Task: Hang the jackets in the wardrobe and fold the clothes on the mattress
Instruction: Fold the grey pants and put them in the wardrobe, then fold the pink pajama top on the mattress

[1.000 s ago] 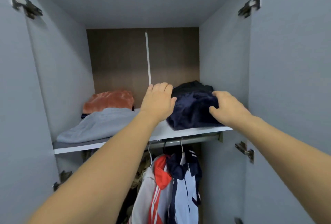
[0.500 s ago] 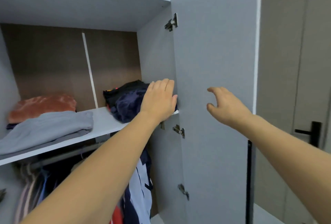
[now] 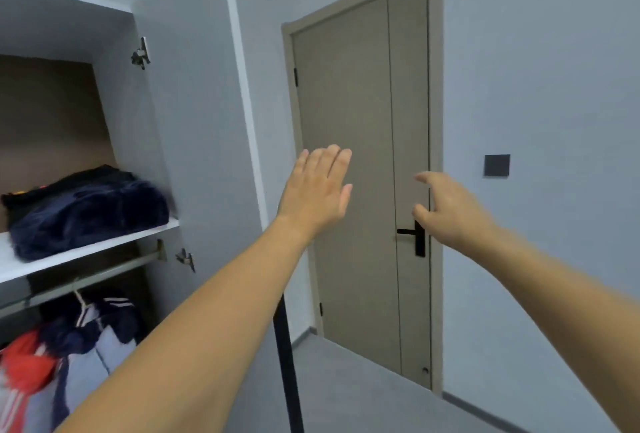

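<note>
Two folded garments sit on the wardrobe's upper shelf (image 3: 86, 252): a dark navy fleece bundle (image 3: 86, 214) at the shelf's right end, against the side wall, and a black piece tucked behind it. Below, on the rail (image 3: 83, 282), a white-and-navy jacket (image 3: 100, 325) hangs beside a red-and-white one (image 3: 24, 373). Both hands are clear of the wardrobe and hold nothing: the left hand (image 3: 317, 190) is raised flat with straight fingers in front of the room door (image 3: 360, 173), the right hand (image 3: 450, 207) has loosely spread fingers, thumb and forefinger apart. The view faces away from the shelves, and the mattress is out of sight. My judgement: the step is going for the next piece. Best take one garment at a time, by collar or shoulders, so it stays flat for folding or hanging.
</note>
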